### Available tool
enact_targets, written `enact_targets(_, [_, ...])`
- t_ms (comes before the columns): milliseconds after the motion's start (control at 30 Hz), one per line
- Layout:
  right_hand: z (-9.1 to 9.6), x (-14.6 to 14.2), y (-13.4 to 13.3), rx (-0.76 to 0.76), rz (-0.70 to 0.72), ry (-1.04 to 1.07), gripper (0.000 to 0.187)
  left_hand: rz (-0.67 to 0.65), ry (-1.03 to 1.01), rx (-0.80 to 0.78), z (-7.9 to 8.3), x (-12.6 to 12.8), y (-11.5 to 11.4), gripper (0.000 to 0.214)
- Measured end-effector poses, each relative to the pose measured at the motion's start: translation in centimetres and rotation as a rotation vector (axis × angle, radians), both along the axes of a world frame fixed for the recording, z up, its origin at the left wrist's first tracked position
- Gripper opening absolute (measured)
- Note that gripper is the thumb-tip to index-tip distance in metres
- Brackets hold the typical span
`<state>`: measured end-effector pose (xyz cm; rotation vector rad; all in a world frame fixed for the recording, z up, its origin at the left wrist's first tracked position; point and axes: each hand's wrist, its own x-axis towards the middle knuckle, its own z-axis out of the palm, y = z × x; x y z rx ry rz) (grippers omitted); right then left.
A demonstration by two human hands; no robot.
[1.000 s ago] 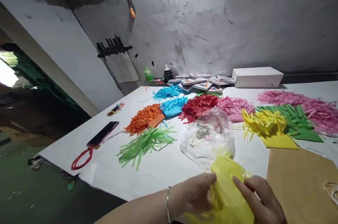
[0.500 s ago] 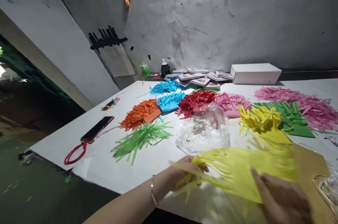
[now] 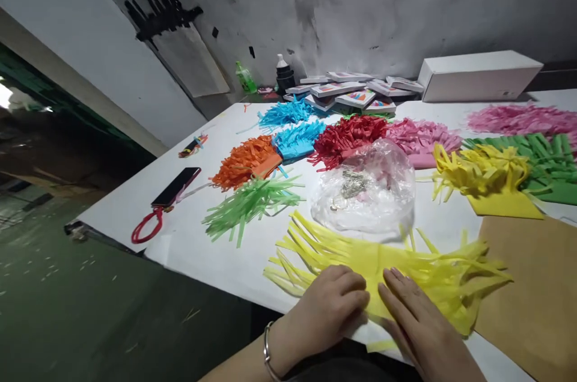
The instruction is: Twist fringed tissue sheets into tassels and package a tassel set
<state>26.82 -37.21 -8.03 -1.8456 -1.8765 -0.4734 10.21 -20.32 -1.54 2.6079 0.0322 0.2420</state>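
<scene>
A sheet of yellow fringed tissue paper (image 3: 369,259) lies spread on the table in front of me, its cut strips fanning out to the left and right from a plain middle band. My left hand (image 3: 336,301), wearing a silver bangle, has its fingers curled at the near edge of that band; its fingertips are partly hidden. Flat on the band just to the right rests my right hand (image 3: 417,313), fingers stretched out. Just beyond the sheet sits a clear plastic bag (image 3: 365,196) with small metal pieces inside.
Beyond are fringed bundles in orange (image 3: 247,163), blue (image 3: 297,139), red (image 3: 349,139), pink (image 3: 421,142) and yellow (image 3: 482,172). Loose green strips (image 3: 252,205) and a phone (image 3: 175,187) lie left. Brown board (image 3: 527,292) is at right. A white box (image 3: 482,77) stands by the wall.
The yellow tissue paper has gone from being held up and moved by both hands to lying flat on the table. Both hands have come together at its middle. The view has tilted down.
</scene>
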Motion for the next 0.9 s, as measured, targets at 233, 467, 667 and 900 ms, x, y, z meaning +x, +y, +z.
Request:
enact_targets(233, [2.9,1.3,-3.1,-0.010,0.011,0.290,0.022,0.040,0.039,-0.185,0.0,-0.2,1.5,0.013])
enact_targets(467, [3.0,0.8,-2.3,-0.081,-0.060,0.502,0.011,0.061,0.048,-0.267,0.3,0.0,1.4,0.012])
enact_targets(667, [3.6,0.8,-2.3,-0.158,-0.132,0.699,0.018,0.119,0.069,-0.279,0.4,0.1,1.1,0.007])
enact_targets(900, [4.4,1.1,-1.9,-0.245,-0.153,0.832,0.021,0.140,0.087,-0.201,0.7,0.6,0.6,0.010])
